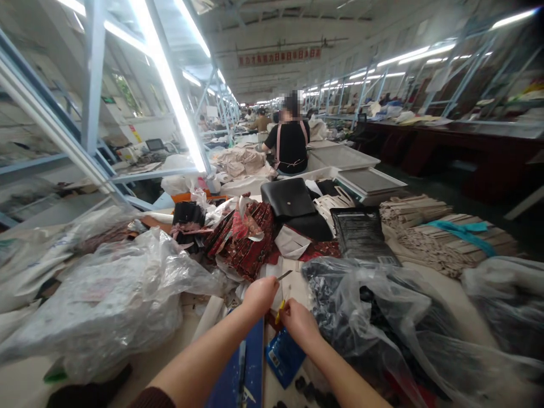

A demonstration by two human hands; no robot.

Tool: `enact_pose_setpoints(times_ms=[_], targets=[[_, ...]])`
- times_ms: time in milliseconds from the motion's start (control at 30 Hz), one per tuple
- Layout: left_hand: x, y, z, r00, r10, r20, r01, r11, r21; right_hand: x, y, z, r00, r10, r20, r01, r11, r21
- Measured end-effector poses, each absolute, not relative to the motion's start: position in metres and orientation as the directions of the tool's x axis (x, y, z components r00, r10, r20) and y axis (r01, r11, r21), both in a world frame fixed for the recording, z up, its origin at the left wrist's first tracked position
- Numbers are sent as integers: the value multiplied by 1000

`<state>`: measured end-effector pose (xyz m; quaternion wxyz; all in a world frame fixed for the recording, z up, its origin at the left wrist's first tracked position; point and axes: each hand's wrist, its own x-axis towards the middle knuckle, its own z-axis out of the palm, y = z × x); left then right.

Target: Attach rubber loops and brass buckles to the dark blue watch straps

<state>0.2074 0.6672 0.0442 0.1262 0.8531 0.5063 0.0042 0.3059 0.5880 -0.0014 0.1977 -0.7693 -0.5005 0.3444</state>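
My left hand (260, 296) is closed in a fist, and a thin dark strip (284, 275) sticks out beyond its fingers. Close beside it on the right, my right hand (301, 324) pinches a small yellow-handled tool (280, 312); its working end is too small to make out. Both hands are over the pale worktable, a little apart. Below my right hand lies a blue plastic packet (284, 358) with a white label. A long blue board (250, 368) runs under my left forearm. Small black pieces (314, 392) are scattered near the front.
Clear plastic bags lie left (114, 300) and right (374, 306). Behind are red patterned fabric pieces (250, 238), a black leather panel (287, 198), a black stack (357, 229) and beige bundles (450, 238). A co-worker (293, 141) sits ahead. A lit metal frame (93, 79) stands left.
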Motion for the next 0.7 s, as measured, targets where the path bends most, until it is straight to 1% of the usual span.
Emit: enact_pose_setpoints(times_ms=[100,167,233,300,367,433,533,600,700], targets=[[219,680,35,548,829,-114,835,-533,138,301,609,-4,317,861,-399,645,-504,-574],[225,686,24,578,806,-125,816,-571,90,300,622,-10,326,831,-450,630,-546,-552],[227,691,14,615,777,-130,787,-615,49,303,630,-17,324,803,-500,593,-584,-554],[224,696,7,667,734,-123,742,-671,19,309,635,-25,299,782,-546,530,-612,-586],[218,701,3,719,685,-117,690,-723,3,314,636,-30,255,761,-596,428,-642,-636],[212,705,2,768,631,-108,634,-773,-16,316,635,-33,211,743,-636,286,-669,-687],[206,708,3,830,551,-89,544,-834,-92,313,631,-33,174,744,-645,47,-661,-749],[205,709,4,853,515,-84,501,-854,-141,307,628,-35,197,759,-620,-79,-618,-782],[206,711,4,862,499,-93,480,-860,-172,297,628,-43,284,772,-569,-165,-546,-822]])
